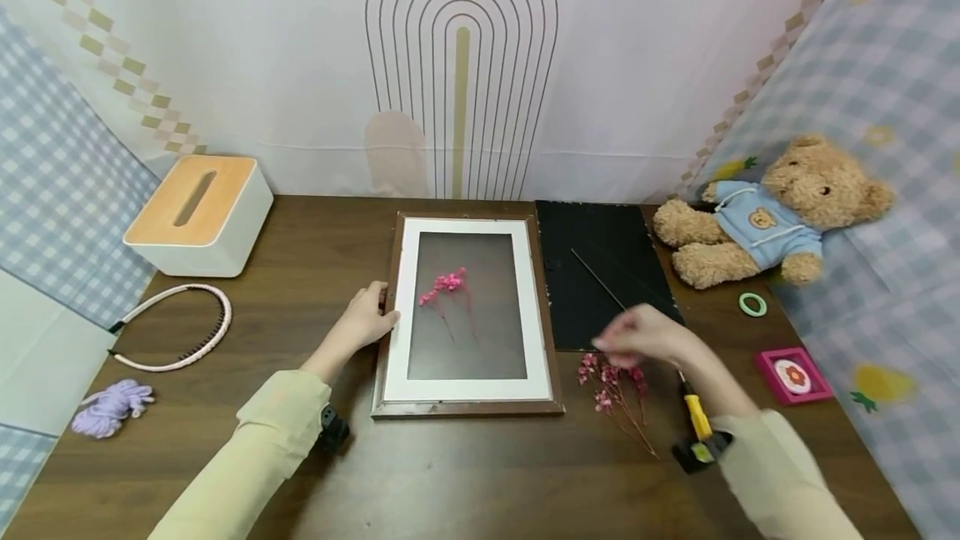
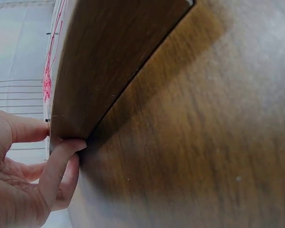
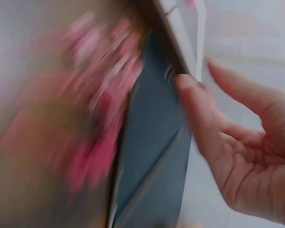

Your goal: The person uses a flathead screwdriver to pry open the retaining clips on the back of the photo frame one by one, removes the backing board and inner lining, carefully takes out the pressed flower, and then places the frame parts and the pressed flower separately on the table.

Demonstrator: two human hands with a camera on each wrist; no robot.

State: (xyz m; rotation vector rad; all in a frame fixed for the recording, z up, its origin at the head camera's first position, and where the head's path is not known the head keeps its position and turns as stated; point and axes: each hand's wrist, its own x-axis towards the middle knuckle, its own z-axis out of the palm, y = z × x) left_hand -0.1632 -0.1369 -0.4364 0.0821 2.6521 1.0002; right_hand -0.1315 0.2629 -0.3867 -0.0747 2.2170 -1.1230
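Note:
In the head view, my left hand (image 1: 365,319) grips the left edge of a brown picture frame (image 1: 556,373). The left wrist view shows the thumb on its upper edge and fingertips against its side. Pink dried flowers (image 1: 448,282) lie within the frame's white mat (image 1: 536,307). My right hand (image 1: 645,336) hovers, fingers apart and holding nothing, over the near edge of a black backing board (image 1: 600,232). Just below it lies a sprig of pink dried flowers (image 1: 618,394), blurred in the right wrist view. A thin rod (image 1: 595,275) crosses the board, partly hidden by this hand.
Beside the right wrist lies a yellow-and-black handle (image 1: 697,415). A teddy bear (image 1: 780,215), a green ring (image 1: 752,305) and a pink box (image 1: 795,375) are at right. A tissue box (image 1: 198,215), a headband (image 1: 217,332) and purple yarn (image 1: 112,408) are at left.

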